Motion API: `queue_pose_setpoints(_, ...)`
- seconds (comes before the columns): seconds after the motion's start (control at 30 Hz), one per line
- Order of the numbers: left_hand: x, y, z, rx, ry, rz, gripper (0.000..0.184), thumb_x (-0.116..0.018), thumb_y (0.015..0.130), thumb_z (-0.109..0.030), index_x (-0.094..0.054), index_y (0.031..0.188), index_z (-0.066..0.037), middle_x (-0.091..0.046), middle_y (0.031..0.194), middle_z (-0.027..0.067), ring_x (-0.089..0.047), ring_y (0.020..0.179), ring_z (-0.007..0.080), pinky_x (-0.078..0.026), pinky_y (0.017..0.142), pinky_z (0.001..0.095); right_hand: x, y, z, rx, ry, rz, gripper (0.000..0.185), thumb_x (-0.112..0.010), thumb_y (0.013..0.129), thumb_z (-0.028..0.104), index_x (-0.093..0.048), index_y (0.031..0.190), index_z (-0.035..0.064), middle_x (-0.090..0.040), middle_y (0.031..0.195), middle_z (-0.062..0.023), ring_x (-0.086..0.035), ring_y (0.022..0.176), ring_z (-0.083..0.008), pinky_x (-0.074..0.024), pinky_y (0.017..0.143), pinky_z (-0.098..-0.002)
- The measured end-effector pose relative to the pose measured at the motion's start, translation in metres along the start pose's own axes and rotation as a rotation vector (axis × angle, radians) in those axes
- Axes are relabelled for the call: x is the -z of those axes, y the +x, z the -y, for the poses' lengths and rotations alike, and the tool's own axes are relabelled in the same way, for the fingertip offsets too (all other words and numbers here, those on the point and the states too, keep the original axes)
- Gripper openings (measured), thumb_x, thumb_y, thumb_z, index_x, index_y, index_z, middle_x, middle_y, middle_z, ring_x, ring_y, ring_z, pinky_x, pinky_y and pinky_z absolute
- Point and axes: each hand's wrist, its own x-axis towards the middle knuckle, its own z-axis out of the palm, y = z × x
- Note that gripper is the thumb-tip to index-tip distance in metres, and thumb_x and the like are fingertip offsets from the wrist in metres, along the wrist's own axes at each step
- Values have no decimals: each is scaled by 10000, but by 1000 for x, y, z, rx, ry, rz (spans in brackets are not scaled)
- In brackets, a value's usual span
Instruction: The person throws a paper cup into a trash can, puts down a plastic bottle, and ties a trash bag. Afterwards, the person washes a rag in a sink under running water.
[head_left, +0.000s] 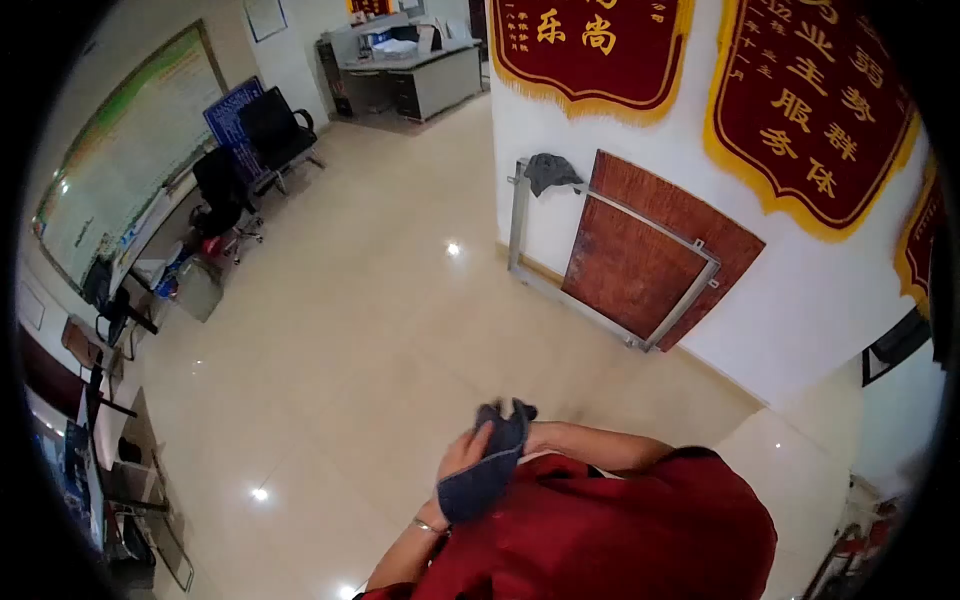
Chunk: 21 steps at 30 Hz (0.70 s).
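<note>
A dark grey-blue cloth [488, 482] is bunched up in front of my red shirt, with short finger-like ends sticking up at its top. My left hand [458, 462], with a bracelet at the wrist, grips this cloth from the left, fingers bent over it. From the right, my right hand [538, 438] reaches into or behind the same cloth. Only its wrist side shows; the fingers are hidden, so I cannot tell how they are placed.
Against the white wall lean a grey metal frame [515, 228] and a reddish-brown board [632, 262]. A grey cloth [551, 174] hangs over the frame's corner. Office chairs [275, 130], a bin [198, 288] and a desk [440, 85] stand around the shiny tiled floor [330, 330]. Red banners [590, 50] hang above.
</note>
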Motion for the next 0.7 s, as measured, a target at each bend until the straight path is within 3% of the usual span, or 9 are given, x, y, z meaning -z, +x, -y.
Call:
queue_pose_setpoints(0.03, 7, 15, 15, 4, -16, 10, 519, -591, 688, -276, -440, 1133, -54, -441, 1080, 210, -459, 962, 338, -375, 810, 364, 15, 23, 12, 67, -15, -13, 421, -550, 781, 153, -396, 1157, 42, -385, 1202, -72, -385, 1055, -140, -339, 891, -280)
queue_pose_setpoints(0.1, 30, 51, 39, -109, 345, -275, 509, -569, 681, -264, -440, 1149, -108, -411, 1117, 220, -390, 1057, 352, -287, 878, 450, 44, 66, 31, 254, -22, -134, 422, -537, 785, 154, -385, 1163, 43, -380, 1205, -73, -382, 1062, -147, -334, 895, -284)
queue_pose_setpoints(0.13, 45, 69, 38, -72, 323, -265, 470, -564, 679, -294, -486, 1125, -166, -402, 1132, 224, -343, 1104, 364, -219, 916, 476, 58, 84, 37, 294, -14, -161, 423, -531, 787, 154, -379, 1166, 44, -377, 1206, -74, -380, 1065, -150, -332, 897, -285)
queue_pose_setpoints(0.23, 71, 128, 84, -64, 542, -293, 397, -565, 686, -309, -543, 1067, -198, -383, 1153, 218, -325, 1119, 372, -215, 925, 470, 110, 140, 45, 382, 7, -229, 426, -511, 793, 156, -363, 1176, 46, -370, 1210, -76, -376, 1074, -160, -325, 903, -291)
queue_pose_setpoints(0.4, 133, 236, 173, -124, 390, -331, 316, -543, 732, -263, -562, 1039, -191, -310, 1228, 203, -282, 1151, 380, -221, 930, 460, 220, 222, 53, 447, 52, -384, 430, -479, 802, 158, -335, 1192, 49, -358, 1216, -80, -369, 1089, -176, -313, 913, -301)
queue_pose_setpoints(0.5, 168, 305, 221, -174, 195, -356, 304, -500, 783, -283, -552, 1033, -119, -330, 1224, 200, -288, 1158, 364, -237, 934, 439, 288, 257, 66, 499, 84, -496, 433, -460, 808, 160, -318, 1202, 51, -351, 1219, -83, -364, 1098, -185, -306, 920, -307)
queue_pose_setpoints(0.57, 195, 359, 233, -189, -284, -403, 352, -391, 853, -316, -522, 1039, -49, -352, 1223, 186, -316, 1150, 326, -261, 935, 414, 332, 272, 79, 552, 80, -577, 435, -447, 812, 161, -307, 1209, 52, -347, 1222, -84, -361, 1104, -192, -301, 924, -310)
queue_pose_setpoints(0.6, 203, 385, 235, -148, -441, -398, 419, -333, 866, -351, -497, 1032, -3, -368, 1203, 197, -297, 1168, 320, -242, 946, 409, 350, 276, 85, 527, 14, -625, 436, -441, 814, 161, -301, 1212, 53, -344, 1223, -85, -360, 1107, -195, -299, 926, -312)
queue_pose_setpoints(0.7, 207, 459, 263, -251, -454, -417, 434, -321, 869, -355, -477, 1061, 2, -372, 1211, 181, -351, 1133, 286, -290, 924, 386, 422, 284, 107, 169, -695, -698, 408, -475, 782, 240, -386, 1153, 95, -405, 1156, -86, -391, 1067, -212, -327, 900, -319)
